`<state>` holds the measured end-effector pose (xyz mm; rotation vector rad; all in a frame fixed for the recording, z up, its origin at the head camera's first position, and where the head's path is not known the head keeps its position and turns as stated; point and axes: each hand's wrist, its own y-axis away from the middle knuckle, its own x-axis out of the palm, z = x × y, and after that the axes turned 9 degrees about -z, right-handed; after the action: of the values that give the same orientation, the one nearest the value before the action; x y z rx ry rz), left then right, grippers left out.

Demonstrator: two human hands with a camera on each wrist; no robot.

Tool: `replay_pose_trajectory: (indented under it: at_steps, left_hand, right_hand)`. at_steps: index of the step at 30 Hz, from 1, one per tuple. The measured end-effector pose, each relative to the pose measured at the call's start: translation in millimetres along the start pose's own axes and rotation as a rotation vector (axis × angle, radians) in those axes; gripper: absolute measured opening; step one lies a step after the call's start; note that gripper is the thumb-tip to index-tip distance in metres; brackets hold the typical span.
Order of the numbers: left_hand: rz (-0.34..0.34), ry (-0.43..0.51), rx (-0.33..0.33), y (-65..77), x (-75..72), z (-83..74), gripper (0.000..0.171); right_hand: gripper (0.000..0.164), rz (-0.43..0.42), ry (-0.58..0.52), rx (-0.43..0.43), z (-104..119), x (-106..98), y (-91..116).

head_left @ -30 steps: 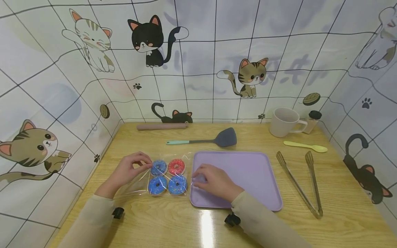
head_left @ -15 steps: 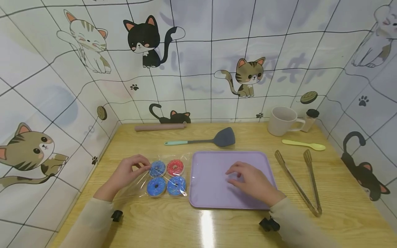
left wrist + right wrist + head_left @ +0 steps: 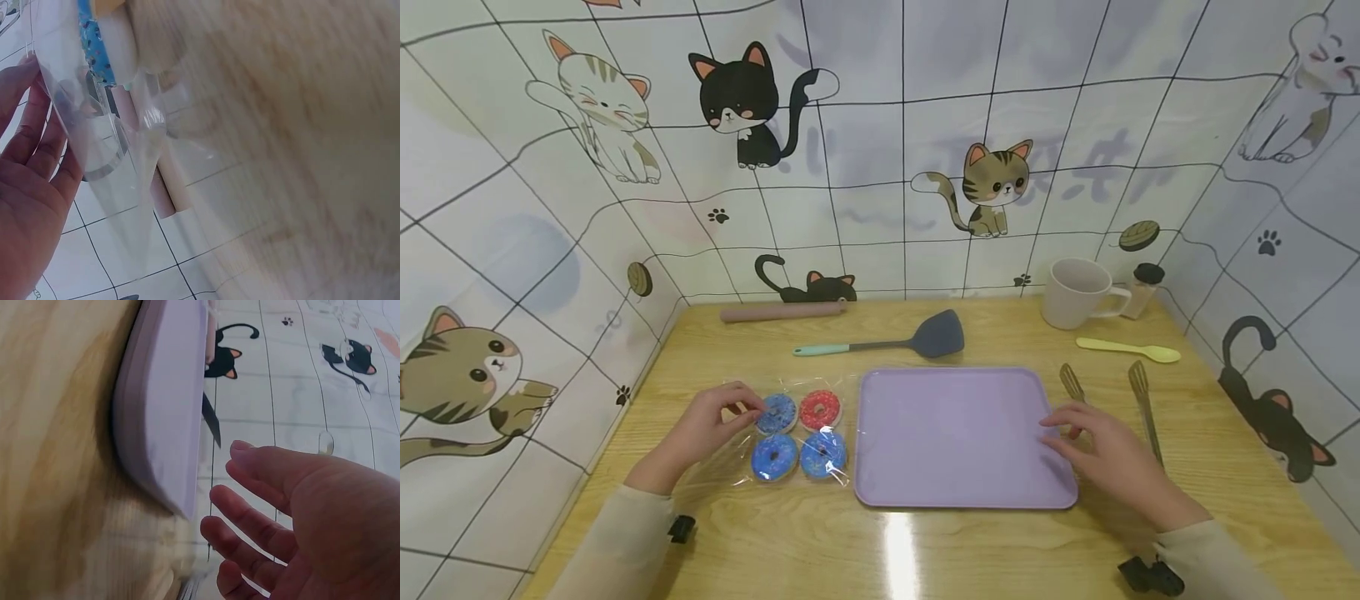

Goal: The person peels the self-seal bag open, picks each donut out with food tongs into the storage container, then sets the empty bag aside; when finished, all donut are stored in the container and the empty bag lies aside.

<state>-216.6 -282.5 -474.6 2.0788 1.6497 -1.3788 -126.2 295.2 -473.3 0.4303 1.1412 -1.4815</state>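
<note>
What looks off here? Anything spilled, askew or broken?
Nothing stands out. The mug stands upright, the purple tray lies flat, and no spill or break shows. Mildest oddity: one red donut among three blue donuts in the clear bag.

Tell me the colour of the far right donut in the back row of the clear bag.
That donut is red; the head view shows it best.
</note>
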Motion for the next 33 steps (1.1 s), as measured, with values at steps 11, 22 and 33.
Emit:
replay_pose_trajectory:
  at_steps: [11, 22, 33]
  left_hand:
    - [-0.043, 0.027, -0.039, 5.1, -1.7, 3.9, 0.008]
    - [-0.038, 0.006, -0.053, 4.2, -4.1, 0.8, 0.006]
    - [-0.027, -0.003, -0.065, 3.1, -3.0, -2.5, 0.005]
  right_hand:
    - [0.034, -0.077, 0.125, 0.051, -31, -33, 14]
    - [0.072, -0.047, 0.233, 0.246, -57, -40, 27]
    - [0.084, -0.023, 0.238, 0.279, -66, -39, 32]
